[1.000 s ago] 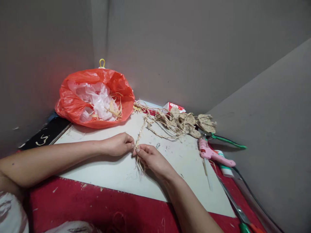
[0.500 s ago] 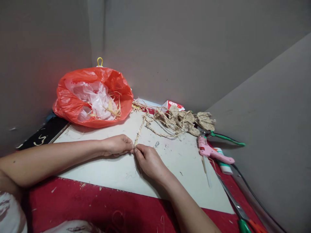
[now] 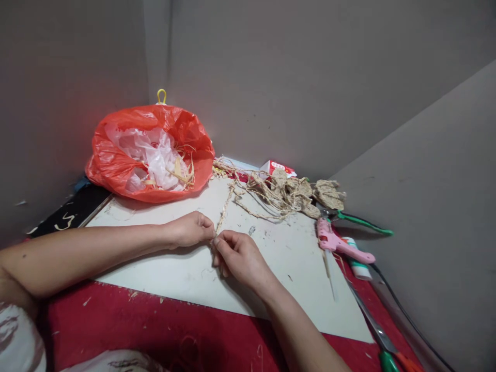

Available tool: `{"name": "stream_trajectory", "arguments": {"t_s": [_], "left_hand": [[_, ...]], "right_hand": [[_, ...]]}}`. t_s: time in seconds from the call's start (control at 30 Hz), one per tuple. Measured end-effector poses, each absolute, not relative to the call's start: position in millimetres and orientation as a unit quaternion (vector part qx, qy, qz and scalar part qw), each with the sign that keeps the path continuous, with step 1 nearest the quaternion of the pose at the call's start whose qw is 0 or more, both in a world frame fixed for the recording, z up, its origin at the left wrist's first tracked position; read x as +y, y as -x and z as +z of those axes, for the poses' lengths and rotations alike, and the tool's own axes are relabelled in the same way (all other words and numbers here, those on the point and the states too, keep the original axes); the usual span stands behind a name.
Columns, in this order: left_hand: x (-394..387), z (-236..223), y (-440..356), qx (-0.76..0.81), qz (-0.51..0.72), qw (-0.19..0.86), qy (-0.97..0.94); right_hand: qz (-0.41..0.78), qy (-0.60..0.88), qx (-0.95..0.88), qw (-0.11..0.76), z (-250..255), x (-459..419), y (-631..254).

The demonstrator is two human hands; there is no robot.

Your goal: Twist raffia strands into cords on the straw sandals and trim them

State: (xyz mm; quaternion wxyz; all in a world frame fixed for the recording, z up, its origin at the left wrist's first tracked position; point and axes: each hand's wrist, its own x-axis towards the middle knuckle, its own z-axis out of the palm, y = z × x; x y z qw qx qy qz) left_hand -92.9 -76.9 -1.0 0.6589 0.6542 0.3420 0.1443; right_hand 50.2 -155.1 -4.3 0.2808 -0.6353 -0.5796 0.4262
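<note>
A thin braided straw cord (image 3: 226, 204) runs from the tangle at the back down to my two hands, over a white board (image 3: 163, 279). My left hand (image 3: 196, 229) pinches the cord near its lower end. Close beside it on the right, my right hand (image 3: 237, 256) has thumb and forefinger closed on the same end, its other fingers curled below. The fingers hide the cord's tip. Beyond the hands lies a heap of woven, leaf-shaped twine pieces (image 3: 296, 194) with loose cords.
An orange plastic bag (image 3: 116, 175) holding white plastic and straw scraps stands at back left. On the right lie a pink glue gun (image 3: 337, 243), green-handled pliers (image 3: 364, 222), a white-and-green tube (image 3: 359, 268) and scissors (image 3: 382, 336). A red-and-white box (image 3: 277, 168) sits by the wall.
My right hand's lower fingers have curled down and come into view beneath its pinch. My left hand stays at the cord, and the view has shifted slightly.
</note>
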Motion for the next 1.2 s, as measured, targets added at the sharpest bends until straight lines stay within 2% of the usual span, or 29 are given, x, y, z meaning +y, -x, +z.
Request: {"name": "stream_trajectory", "arguments": {"t_s": [0.07,0.13,0.27,0.4,0.5,0.6,0.7,0.73,0.93,1.2], "left_hand": [[-78.0,-0.9,93.0,0.346,0.146,0.673,-0.637],[-79.1,0.8,93.1,0.355,0.147,0.679,-0.626],[-79.7,4.2,92.8,0.349,0.151,0.687,-0.620],[-78.3,4.8,92.5,0.347,0.134,0.715,-0.592],[-76.3,5.5,92.8,0.339,0.123,0.730,-0.581],[-74.4,7.9,94.1,0.332,0.130,0.740,-0.570],[-73.1,10.0,95.3,0.328,0.124,0.745,-0.567],[-72.9,10.1,95.5,0.328,0.123,0.743,-0.570],[-74.8,6.8,95.2,0.300,0.144,0.714,-0.615],[-70.9,7.3,98.0,0.283,0.119,0.664,-0.682]], "right_hand": [[0.415,0.648,-0.575,0.278,-3.6,-157.2,-43.8],[0.325,0.674,-0.613,0.255,-0.6,-159.6,-38.5],[0.139,0.701,-0.683,0.155,4.4,-166.1,-28.7],[0.116,0.674,-0.722,0.105,4.7,-173.9,-19.7],[0.237,0.607,-0.744,0.151,11.0,-175.6,-23.0],[0.422,0.589,-0.640,0.256,22.1,-168.4,-39.3],[0.440,0.648,-0.471,0.406,26.4,-155.0,-58.6],[0.447,0.652,-0.439,0.427,25.0,-150.9,-62.8],[0.658,0.541,-0.388,0.351,7.2,-144.6,-59.3],[0.738,0.463,-0.349,0.345,4.6,-143.1,-64.6]]}}
